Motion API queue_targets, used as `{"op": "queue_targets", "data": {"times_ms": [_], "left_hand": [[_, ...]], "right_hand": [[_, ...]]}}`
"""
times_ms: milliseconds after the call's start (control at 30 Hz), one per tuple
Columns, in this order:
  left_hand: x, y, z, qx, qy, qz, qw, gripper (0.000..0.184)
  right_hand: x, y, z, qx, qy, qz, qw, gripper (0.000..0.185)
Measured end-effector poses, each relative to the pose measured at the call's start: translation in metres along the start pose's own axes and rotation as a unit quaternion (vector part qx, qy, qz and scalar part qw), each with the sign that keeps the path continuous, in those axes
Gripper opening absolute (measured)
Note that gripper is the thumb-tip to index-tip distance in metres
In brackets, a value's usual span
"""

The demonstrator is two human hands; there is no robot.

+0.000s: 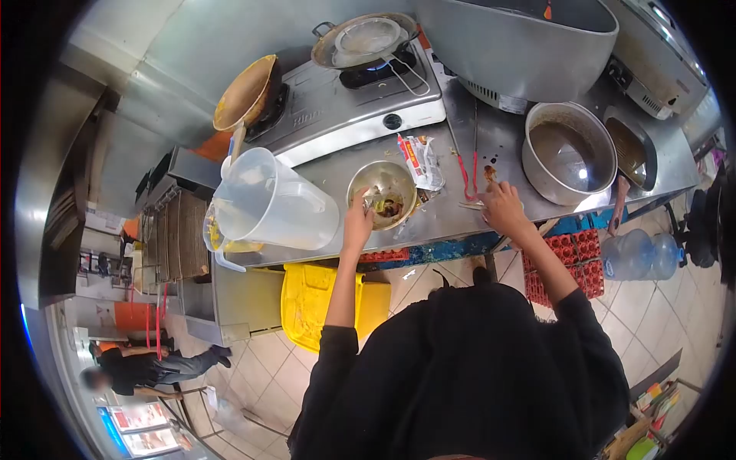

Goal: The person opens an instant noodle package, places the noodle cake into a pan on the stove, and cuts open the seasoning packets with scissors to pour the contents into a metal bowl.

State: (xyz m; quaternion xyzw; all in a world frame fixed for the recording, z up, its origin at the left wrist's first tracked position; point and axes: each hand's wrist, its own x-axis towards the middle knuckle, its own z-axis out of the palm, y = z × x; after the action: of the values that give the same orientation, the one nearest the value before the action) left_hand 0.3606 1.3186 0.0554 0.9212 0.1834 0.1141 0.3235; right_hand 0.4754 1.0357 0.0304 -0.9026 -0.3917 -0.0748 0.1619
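My left hand (pixel 358 221) is closed on the near-left rim of a small metal bowl (pixel 391 175), which has dark and greenish food bits in it. On the counter to the right, my right hand (pixel 504 209) is low over the steel surface with its fingers bent together. A thin pale piece sticks out by its fingertips, too small to name. Just beyond lie tongs with red handles (pixel 465 178), close to the fingers. An opened foil packet with red and white print (pixel 422 162) rests behind the bowl.
A clear plastic jug (pixel 287 207) stands left of the bowl. Behind are a gas stove (pixel 322 115), a wok (pixel 249 92) and a strainer (pixel 368 38). A metal pot (pixel 533 157) is at right. Below are a yellow bin (pixel 307 303) and red crates (pixel 563 264). Another person (pixel 157 368) is far left.
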Motion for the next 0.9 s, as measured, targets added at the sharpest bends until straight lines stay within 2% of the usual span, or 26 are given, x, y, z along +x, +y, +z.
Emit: {"op": "queue_targets", "data": {"times_ms": [33,100,200,267,367,500,567,733,833,900], "left_hand": [[0.002,-0.001,-0.001,-0.001,0.004,-0.001,1.000,0.043],[0.004,-0.002,-0.002,0.051,-0.012,0.052,0.997,0.042],[0.009,-0.003,0.000,0.050,-0.015,0.089,0.995,0.038],[0.009,-0.003,0.001,0.055,-0.016,0.095,0.994,0.039],[0.010,0.000,0.002,0.062,-0.024,0.094,0.993,0.038],[0.012,-0.003,0.004,0.080,-0.036,0.087,0.992,0.037],[0.012,-0.005,0.005,0.081,-0.036,0.078,0.993,0.037],[0.018,-0.008,0.009,0.084,-0.007,0.057,0.995,0.038],[0.021,-0.006,0.007,0.032,-0.004,0.019,0.999,0.038],[0.021,-0.010,0.005,0.042,0.006,0.100,0.994,0.040]], "right_hand": [[0.010,-0.009,-0.003,0.035,0.024,-0.030,0.999,0.025],[0.031,-0.031,-0.009,0.068,0.022,-0.067,0.995,0.025],[0.065,-0.064,-0.006,0.162,0.014,-0.154,0.975,0.023],[0.085,-0.085,0.007,0.181,0.031,-0.180,0.966,0.022],[0.112,-0.107,0.024,0.223,-0.014,-0.182,0.957,0.024],[0.130,-0.121,0.045,0.186,-0.047,-0.200,0.961,0.021],[0.133,-0.123,0.050,0.180,-0.081,-0.161,0.967,0.019],[0.137,-0.125,0.064,0.165,-0.082,-0.148,0.972,0.013],[0.136,-0.127,0.060,0.133,-0.082,-0.149,0.976,0.009],[0.136,-0.124,0.065,0.117,-0.076,-0.148,0.979,0.007]]}}
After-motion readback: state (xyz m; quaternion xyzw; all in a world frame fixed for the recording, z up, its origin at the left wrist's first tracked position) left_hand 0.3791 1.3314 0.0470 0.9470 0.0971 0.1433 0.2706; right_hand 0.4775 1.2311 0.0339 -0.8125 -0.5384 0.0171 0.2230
